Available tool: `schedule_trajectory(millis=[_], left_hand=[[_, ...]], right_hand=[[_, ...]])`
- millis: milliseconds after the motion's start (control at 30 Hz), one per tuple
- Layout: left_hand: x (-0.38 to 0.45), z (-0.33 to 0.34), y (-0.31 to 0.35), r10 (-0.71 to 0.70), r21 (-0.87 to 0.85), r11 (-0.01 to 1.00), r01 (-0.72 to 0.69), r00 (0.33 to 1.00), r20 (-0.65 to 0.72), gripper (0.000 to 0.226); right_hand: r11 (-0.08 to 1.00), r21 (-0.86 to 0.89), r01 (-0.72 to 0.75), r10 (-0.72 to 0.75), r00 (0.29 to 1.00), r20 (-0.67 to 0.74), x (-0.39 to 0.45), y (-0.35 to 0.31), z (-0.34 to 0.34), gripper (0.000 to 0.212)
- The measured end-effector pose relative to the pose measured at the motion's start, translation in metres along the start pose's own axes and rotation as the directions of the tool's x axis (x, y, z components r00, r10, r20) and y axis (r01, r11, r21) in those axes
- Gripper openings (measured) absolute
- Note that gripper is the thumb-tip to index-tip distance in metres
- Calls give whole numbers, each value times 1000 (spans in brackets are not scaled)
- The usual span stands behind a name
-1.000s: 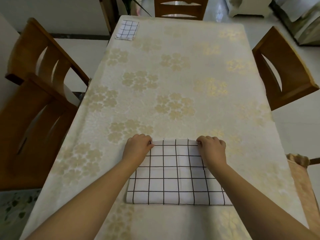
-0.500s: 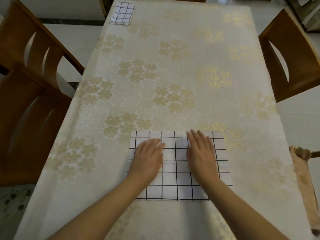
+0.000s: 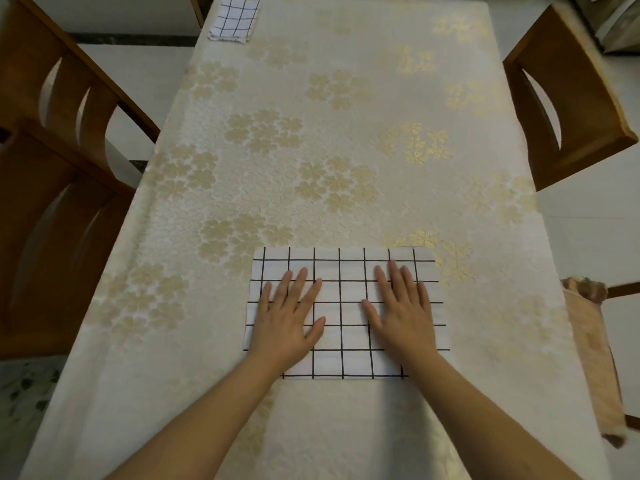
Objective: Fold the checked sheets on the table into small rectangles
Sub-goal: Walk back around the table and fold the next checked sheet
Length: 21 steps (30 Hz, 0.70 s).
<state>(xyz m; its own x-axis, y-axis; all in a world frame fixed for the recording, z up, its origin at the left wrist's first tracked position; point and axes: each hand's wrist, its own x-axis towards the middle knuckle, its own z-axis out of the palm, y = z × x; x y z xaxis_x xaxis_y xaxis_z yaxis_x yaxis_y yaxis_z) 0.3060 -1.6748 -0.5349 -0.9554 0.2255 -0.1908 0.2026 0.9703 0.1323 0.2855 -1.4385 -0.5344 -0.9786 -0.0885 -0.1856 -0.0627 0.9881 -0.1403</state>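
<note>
On the near end of the desk [image 3: 346, 98], directly in front of the person, lies the checked sheet [image 3: 344, 271], already folded into a wide rectangle. Its long axis runs left to right across the person's body, and its short axis runs away from them. Both hands rest on top of it. The left hand [image 3: 285, 320] covers the left half and the right hand [image 3: 401, 313] covers the right half, with a bare strip of checked cloth between the two thumbs. Neither hand is nearer than the other; each sits about as far from its own short edge.

The fingers [image 3: 301, 278] of the left hand are straight and slightly spread, palm down, pressing the cloth flat and grasping nothing. The right hand is the same: flat, released, fingers pointing toward the far edge of the sheet. This looks like smoothing after a fold.

Since the rectangle is wider than it is deep, the next fold probably brings one short edge across to the other, so either hand would need to slide outward to its side edge and pinch there.

A second checked sheet [image 3: 233, 17], folded small, sits at the far left corner of the desk, well apart.
</note>
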Motion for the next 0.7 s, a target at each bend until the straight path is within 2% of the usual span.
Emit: schedule_trajectory(millis=[167,367,500,700], left_hand=[[-8,-8,-11,-7,15,1000,7,1000,3,72],[-25,-14,21,122,-18,992,-125,984,-128,59],[-41,-3,37,105,-19,994,-107,992,-76,58],[-55,10,40,51,-8,999,-52,998,-35,62]], right_hand=[[999,-13,-31,31,999,-29,-3,35,-12,75],[994,54,95,-88,988,-131,-35,-11,-4,62],[987,66,146,-138,984,-108,-57,-40,13,58],[988,57,145,-141,988,-57,-70,-35,22,60]])
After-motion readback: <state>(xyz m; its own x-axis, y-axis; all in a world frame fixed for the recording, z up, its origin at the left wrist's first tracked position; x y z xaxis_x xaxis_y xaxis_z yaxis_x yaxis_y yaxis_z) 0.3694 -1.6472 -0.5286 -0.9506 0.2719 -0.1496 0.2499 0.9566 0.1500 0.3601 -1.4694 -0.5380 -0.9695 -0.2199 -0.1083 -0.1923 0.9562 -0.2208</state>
